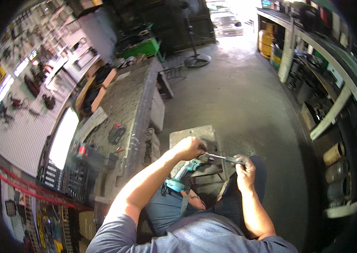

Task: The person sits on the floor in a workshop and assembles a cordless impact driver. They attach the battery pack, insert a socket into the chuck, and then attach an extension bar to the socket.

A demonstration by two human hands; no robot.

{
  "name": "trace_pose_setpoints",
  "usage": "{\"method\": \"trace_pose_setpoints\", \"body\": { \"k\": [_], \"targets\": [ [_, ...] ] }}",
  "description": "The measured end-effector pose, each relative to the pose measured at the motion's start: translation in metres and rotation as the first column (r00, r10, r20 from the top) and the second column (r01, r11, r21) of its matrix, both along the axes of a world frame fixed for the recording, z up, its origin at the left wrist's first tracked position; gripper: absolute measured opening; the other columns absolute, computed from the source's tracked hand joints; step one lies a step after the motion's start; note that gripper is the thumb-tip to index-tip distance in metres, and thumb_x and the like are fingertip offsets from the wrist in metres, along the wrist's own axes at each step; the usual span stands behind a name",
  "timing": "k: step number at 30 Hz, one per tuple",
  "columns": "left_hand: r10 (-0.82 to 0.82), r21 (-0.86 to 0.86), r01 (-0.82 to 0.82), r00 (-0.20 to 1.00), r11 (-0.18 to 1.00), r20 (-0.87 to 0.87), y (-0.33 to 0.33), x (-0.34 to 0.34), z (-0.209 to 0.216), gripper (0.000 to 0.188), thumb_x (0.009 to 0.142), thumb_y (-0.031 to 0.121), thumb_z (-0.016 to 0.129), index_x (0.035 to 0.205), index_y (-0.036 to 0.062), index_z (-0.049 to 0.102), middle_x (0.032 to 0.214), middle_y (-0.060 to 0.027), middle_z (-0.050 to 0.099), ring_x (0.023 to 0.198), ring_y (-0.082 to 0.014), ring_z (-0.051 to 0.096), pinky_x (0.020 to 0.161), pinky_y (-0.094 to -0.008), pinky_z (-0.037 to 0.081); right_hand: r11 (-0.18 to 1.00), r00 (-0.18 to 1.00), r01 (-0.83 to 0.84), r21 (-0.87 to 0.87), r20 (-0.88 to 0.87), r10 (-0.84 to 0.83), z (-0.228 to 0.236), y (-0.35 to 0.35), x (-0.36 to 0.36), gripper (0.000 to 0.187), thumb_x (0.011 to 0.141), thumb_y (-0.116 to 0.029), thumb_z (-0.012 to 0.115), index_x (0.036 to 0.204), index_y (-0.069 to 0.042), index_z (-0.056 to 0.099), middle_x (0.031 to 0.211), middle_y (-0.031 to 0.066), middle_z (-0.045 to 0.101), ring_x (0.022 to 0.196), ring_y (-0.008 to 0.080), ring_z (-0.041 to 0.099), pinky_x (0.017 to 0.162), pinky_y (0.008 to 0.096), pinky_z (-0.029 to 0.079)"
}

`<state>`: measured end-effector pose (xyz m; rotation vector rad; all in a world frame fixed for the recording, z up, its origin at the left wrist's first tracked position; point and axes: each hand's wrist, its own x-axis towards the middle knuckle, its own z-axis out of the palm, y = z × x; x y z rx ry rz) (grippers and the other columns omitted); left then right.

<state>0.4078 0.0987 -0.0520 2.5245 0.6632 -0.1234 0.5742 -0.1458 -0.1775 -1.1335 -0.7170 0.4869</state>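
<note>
My right hand is closed around the dark handle of a screwdriver-like hand tool, whose shiny shaft points left. At the shaft's far end, my left hand has its fingers curled together; what they grip is hidden. Just below that hand lies a teal power tool, tilted, its metal head close to the shaft's tip and its wide base end by my left thigh. Whether the shaft touches the head I cannot tell. Behind these stands a low, worn stool or block.
At left runs a long workbench with a dark battery-like block, an open socket set case and cardboard bins. Pegboard tools hang beyond. A shelf bench lines the right; a fan base stands ahead.
</note>
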Motion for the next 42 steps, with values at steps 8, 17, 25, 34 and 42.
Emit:
{"method": "trace_pose_setpoints", "body": {
  "k": [8, 17, 25, 34, 42],
  "targets": [
    [-0.134, 0.011, 0.134, 0.99, 0.991, 0.045, 0.007, 0.001, -0.009, 0.027, 0.098, 0.024, 0.079, 0.116, 0.0049, 0.08, 0.115, -0.0198, 0.08, 0.11, -0.0414, 0.076, 0.096, -0.0505, 0.059, 0.98, 0.833, 0.147, 0.136, -0.551, -0.048, -0.012, -0.005, 0.018, 0.021, 0.103, 0.01, 0.054, 0.112, -0.005, 0.066, 0.113, 0.0111, 0.069, 0.09, 0.0196, 0.07, 0.087, 0.0371, 0.062],
    [-0.078, 0.04, 0.079, 0.997, 0.996, -0.017, -0.003, 0.022, -0.004, 0.028, 0.093, 0.025, 0.081, 0.113, 0.0056, 0.081, 0.107, -0.0213, 0.08, 0.104, -0.0413, 0.077, 0.091, -0.0501, 0.061, 0.98, 0.83, 0.134, 0.144, -0.557, -0.032, -0.01, -0.003, 0.02, 0.027, 0.099, 0.007, 0.056, 0.119, -0.008, 0.065, 0.116, 0.0107, 0.068, 0.096, 0.0231, 0.07, 0.095, 0.0417, 0.06],
    [0.542, 0.51, -0.492, 0.839, 0.706, 0.059, 0.107, -0.113, 0.022, 0.029, 0.092, 0.02, 0.073, 0.118, 0.0122, 0.083, 0.109, -0.019, 0.082, 0.106, -0.0411, 0.078, 0.093, -0.0499, 0.062, 0.984, 0.883, 0.136, 0.112, -0.464, -0.069, 0.0, -0.04, 0.032, 0.028, 0.1, 0.009, 0.054, 0.118, -0.007, 0.069, 0.111, 0.0109, 0.069, 0.094, 0.0197, 0.071, 0.091, 0.0383, 0.061],
    [0.779, 0.716, -0.436, 0.579, 0.546, -0.242, 0.15, -0.241, 0.053, 0.021, 0.091, 0.012, 0.073, 0.105, -0.0014, 0.081, 0.108, -0.0277, 0.08, 0.104, -0.0419, 0.08, 0.094, -0.0518, 0.063, 0.996, 0.894, 0.071, 0.048, -0.446, -0.042, 0.006, -0.034, 0.041, 0.025, 0.101, 0.005, 0.054, 0.119, -0.007, 0.067, 0.114, 0.0099, 0.068, 0.095, 0.0186, 0.07, 0.095, 0.0391, 0.06],
    [0.279, 0.562, -0.489, 0.864, 0.667, 0.42, 0.016, -0.224, 0.011, 0.016, 0.094, 0.017, 0.076, 0.108, 0.0102, 0.08, 0.096, -0.0149, 0.076, 0.095, -0.0388, 0.074, 0.086, -0.0474, 0.06, 0.997, 0.704, -0.061, 0.053, -0.705, 0.081, 0.002, -0.06, 0.087, 0.027, 0.106, -0.013, 0.073, 0.131, -0.006, 0.07, 0.112, 0.0054, 0.076, 0.095, 0.0145, 0.073, 0.09, 0.0301, 0.061]
  ]
}}
